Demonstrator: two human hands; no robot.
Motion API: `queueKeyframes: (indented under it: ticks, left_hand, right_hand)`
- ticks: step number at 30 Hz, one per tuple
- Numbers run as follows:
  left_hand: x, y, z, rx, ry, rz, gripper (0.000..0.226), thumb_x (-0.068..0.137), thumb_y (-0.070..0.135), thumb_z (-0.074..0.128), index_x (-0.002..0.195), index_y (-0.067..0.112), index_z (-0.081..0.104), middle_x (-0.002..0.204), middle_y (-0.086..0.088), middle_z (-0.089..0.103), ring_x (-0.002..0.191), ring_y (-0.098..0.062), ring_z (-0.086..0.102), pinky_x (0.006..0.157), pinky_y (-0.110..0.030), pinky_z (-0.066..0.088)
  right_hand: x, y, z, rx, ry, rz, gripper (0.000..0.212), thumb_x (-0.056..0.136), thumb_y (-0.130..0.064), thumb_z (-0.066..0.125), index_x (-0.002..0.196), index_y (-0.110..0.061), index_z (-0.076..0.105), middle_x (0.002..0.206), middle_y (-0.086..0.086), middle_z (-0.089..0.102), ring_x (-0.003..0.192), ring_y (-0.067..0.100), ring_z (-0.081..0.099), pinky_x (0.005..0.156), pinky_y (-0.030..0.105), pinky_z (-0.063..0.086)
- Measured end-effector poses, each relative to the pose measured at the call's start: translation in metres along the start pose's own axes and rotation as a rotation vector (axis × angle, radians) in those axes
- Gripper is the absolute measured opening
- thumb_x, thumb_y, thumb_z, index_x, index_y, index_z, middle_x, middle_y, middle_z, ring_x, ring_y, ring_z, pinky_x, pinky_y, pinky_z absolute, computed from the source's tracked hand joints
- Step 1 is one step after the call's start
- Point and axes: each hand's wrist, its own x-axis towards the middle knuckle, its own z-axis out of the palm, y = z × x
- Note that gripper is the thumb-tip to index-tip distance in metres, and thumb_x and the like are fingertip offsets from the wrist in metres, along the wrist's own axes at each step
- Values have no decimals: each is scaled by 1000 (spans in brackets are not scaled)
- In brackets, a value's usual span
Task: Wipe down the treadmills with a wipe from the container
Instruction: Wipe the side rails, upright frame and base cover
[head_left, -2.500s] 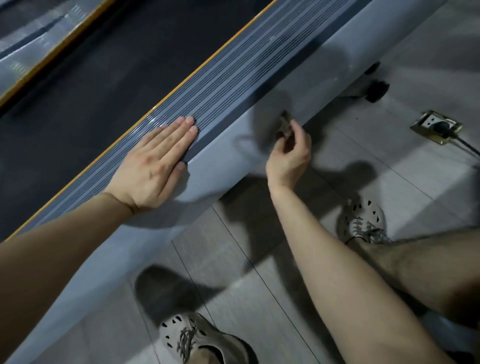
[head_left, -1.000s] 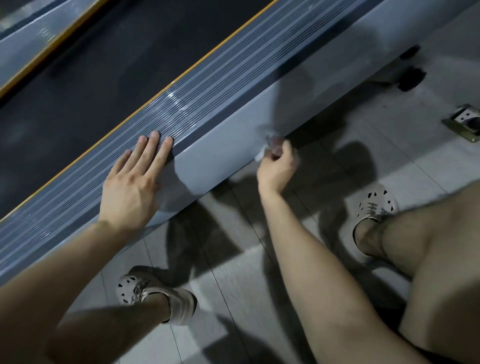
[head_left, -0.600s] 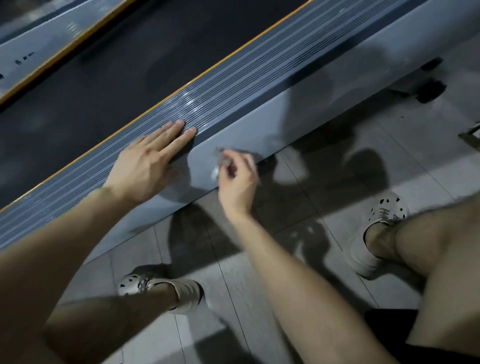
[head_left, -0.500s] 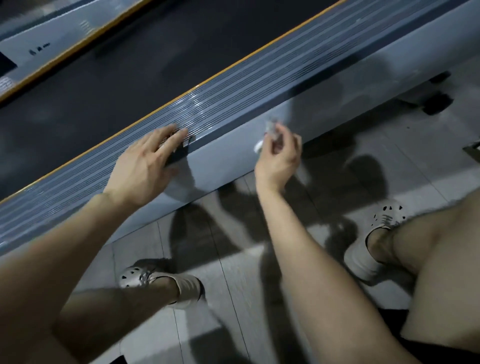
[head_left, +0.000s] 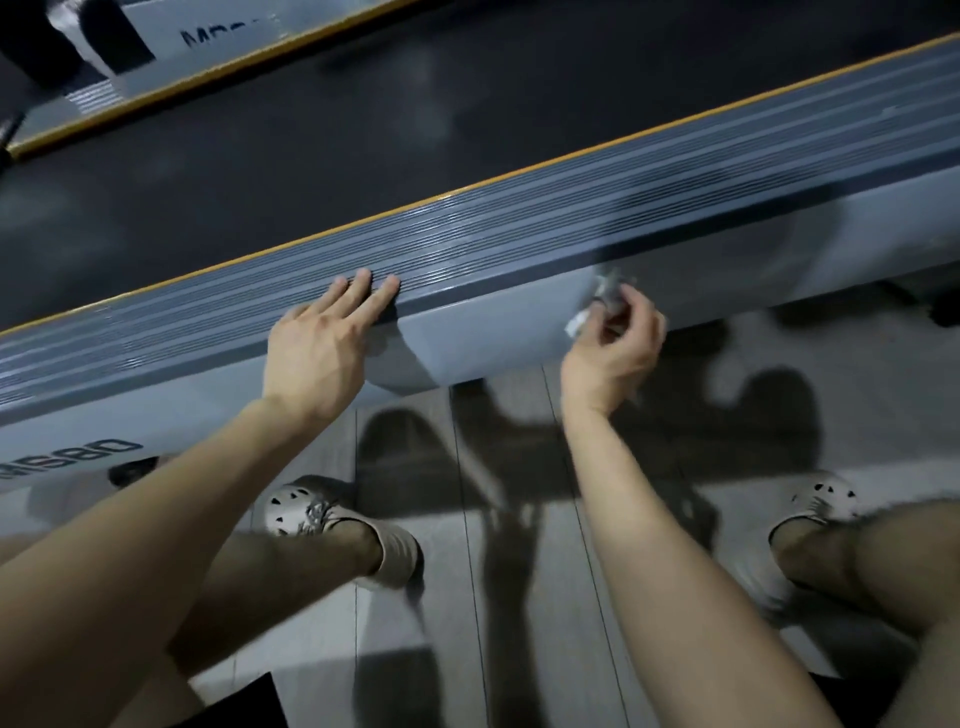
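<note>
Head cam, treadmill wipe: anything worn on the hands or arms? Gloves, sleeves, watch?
Nothing worn. Left hand and right hand are bare: no gloves, rings or watch visible. Left forearm and right forearm are bare to the frame edge, no sleeves in view.

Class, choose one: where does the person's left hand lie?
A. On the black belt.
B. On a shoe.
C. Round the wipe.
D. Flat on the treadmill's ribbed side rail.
D: the left hand lies with straight fingers on the ribbed side rail, while the right hand pinches the wipe.
</note>
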Motion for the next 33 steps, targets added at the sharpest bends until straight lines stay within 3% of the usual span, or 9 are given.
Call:
queueKeyframes:
  ticks: [3, 5, 8, 14, 20, 23, 26, 30, 33]
  left_hand:
    - [-2, 5, 0, -7, -2, -7, 84, 98, 11, 62, 169, 37, 27, 173, -2, 36, 157, -26, 39, 107, -45, 46]
    - [-1, 5, -6, -12, -28, -9, 86, 95, 13, 61, 170, 37, 25, 174, -2, 34, 158, -26, 38, 106, -45, 45]
    - [0, -3, -21, -62, -125, 30, 92, 93, 21, 69, 171, 36, 21, 177, -2, 26, 161, -26, 31, 112, -47, 43]
    - [-37, -42, -20, -227, -95, -81, 85, 91, 25, 78, 165, 25, 37, 167, -12, 41, 150, -40, 42, 115, -59, 45]
    - [-71, -73, 5, -169, -186, -166, 114, 86, 40, 80, 173, 34, 6, 181, -4, 8, 167, -31, 8, 133, -53, 16]
    - [-71, -74, 8, -172, -200, -166, 115, 85, 29, 75, 172, 37, 0, 181, 0, 2, 167, -27, 5, 134, -50, 13]
    - [-71, -79, 4, -174, -217, -174, 113, 86, 17, 67, 171, 40, -4, 181, 2, -2, 167, -23, 2, 134, -46, 12]
    - [-71, -81, 3, -182, -211, -150, 111, 87, 13, 64, 171, 41, -3, 181, 2, -1, 167, -22, 2, 132, -45, 12]
    - [-73, -79, 9, -164, -166, -145, 115, 82, 14, 66, 171, 39, -1, 181, 1, 2, 167, -24, 5, 132, -48, 14]
  right_hand:
    - [-18, -15, 14, -22, 29, 54, 30, 86, 5, 65, 111, -8, 74, 111, 11, 65, 100, 24, 63, 91, 30, 52]
    - [-58, -35, 24, 3, -305, -139, 36, 84, 6, 63, 113, -12, 76, 111, 7, 63, 98, 22, 64, 93, 26, 51]
    - [-95, -42, 19, -48, -808, -476, 42, 86, 3, 63, 117, -20, 77, 112, 0, 61, 103, 23, 63, 89, 43, 56]
    - [-46, -40, -1, -261, -835, -1197, 39, 84, 8, 60, 110, -16, 75, 115, 9, 66, 103, 33, 59, 83, 44, 50]
    - [25, -32, 27, -470, -983, -1911, 20, 103, -7, 58, 113, -9, 74, 130, 13, 64, 120, 36, 60, 101, 48, 50]
    - [0, -44, 61, -459, -1065, -2119, 29, 109, -5, 44, 110, -3, 73, 125, 13, 65, 120, 35, 61, 110, 46, 48]
    - [-48, -61, 99, -601, -1039, -2307, 38, 109, -5, 36, 132, 3, 66, 138, 18, 64, 140, 39, 52, 130, 52, 26]
    - [1, -48, 70, -916, -929, -2428, 63, 108, -15, 29, 167, 2, 15, 176, 23, 8, 164, 36, 7, 133, 53, -2]
    - [72, -17, 22, -1040, -956, -2355, 73, 108, -22, 43, 169, -6, 7, 177, 15, -4, 165, 31, -2, 133, 51, -6]
